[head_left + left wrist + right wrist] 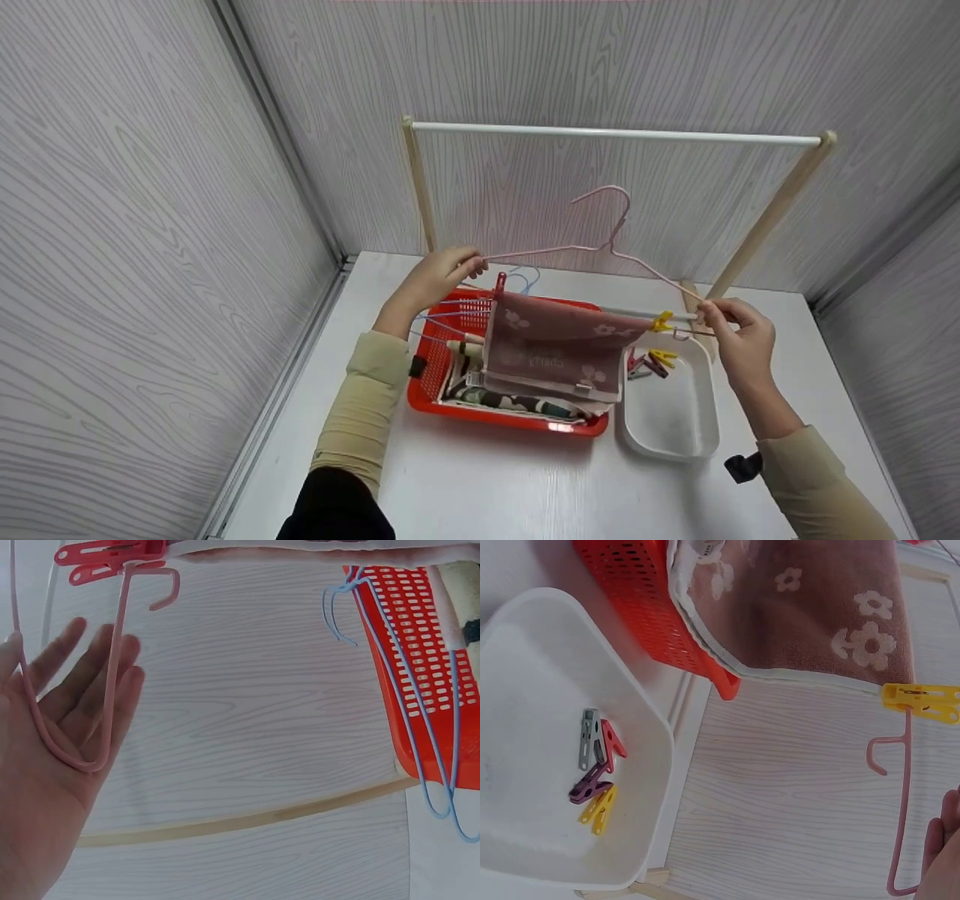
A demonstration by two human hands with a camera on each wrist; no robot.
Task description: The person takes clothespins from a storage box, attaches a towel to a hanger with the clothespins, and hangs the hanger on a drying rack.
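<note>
A pink clothes hanger (611, 246) is held up in front of me, its hook pointing up. My left hand (442, 279) pinches its left corner, and my right hand (742, 341) grips the right corner. Over the hanger's bottom bar hangs a dusty-pink towel (562, 346) with pale flowers and a light edge. A red clothespin (500, 283) clips the towel at its left end; a yellow clothespin (921, 699) clips the right end. In the left wrist view, the wire crosses my palm, with the fingers behind it.
Beneath the towel stands a red basket (510, 422) holding folded patterned cloths. Blue hangers (454, 712) lean at its left side. To its right, a white tub (667, 427) contains several clothespins (592, 781). Behind rises a rack with a white rail (615, 133) and wooden legs.
</note>
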